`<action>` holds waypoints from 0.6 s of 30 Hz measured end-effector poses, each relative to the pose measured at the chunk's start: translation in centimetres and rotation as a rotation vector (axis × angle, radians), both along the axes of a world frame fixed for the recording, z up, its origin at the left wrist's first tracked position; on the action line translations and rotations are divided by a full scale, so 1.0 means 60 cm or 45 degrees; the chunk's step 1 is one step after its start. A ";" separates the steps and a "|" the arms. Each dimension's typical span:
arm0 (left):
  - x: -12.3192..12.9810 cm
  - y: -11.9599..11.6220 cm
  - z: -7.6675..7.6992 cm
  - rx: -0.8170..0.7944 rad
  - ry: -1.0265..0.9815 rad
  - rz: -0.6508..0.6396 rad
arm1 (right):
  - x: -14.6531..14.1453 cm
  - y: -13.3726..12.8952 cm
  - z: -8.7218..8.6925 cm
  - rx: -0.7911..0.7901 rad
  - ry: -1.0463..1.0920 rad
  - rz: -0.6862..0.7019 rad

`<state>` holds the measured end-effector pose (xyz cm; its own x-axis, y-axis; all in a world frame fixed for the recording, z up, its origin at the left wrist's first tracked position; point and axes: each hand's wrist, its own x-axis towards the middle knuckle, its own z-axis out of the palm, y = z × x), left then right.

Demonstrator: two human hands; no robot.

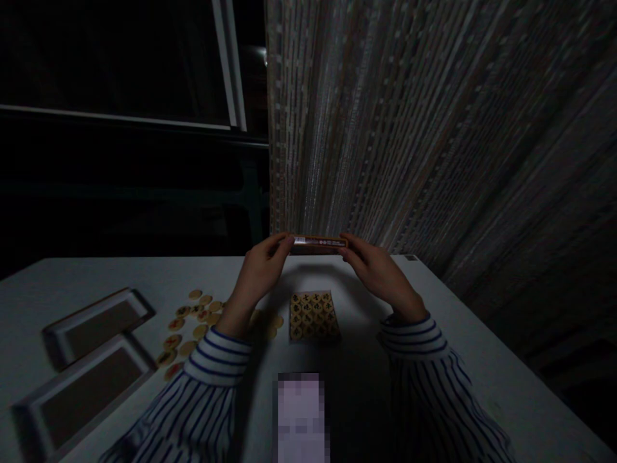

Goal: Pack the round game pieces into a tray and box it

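My left hand [263,267] and my right hand [380,270] hold a thin printed box [318,242] between them, one at each end. Seen almost edge-on, it is raised above the far part of the table, its side orange-brown with small white print. Below it lies a square block of xiangqi pieces [314,315], set in neat rows with dark characters facing up. Loose xiangqi pieces [200,331] are scattered to the left, some with red or dark characters, some plain side up; my left forearm partly hides them.
On the white table [357,399], two shallow rectangular trays [103,321] lie at the left, one overlapping the other. A pixelated pale rectangle [301,418] is at the near edge. A striped string curtain [366,128] hangs behind and to the right. The room is dim.
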<state>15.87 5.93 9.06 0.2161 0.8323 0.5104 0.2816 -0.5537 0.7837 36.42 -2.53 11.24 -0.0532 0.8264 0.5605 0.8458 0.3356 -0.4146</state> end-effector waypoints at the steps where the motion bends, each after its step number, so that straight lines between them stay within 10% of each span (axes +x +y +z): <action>1: 0.002 0.000 0.001 -0.011 0.014 0.005 | 0.002 0.000 -0.001 -0.004 0.002 -0.006; 18: -0.008 0.035 -0.022 -0.226 0.164 -0.138 | 0.006 0.039 -0.018 -0.206 -0.137 -0.001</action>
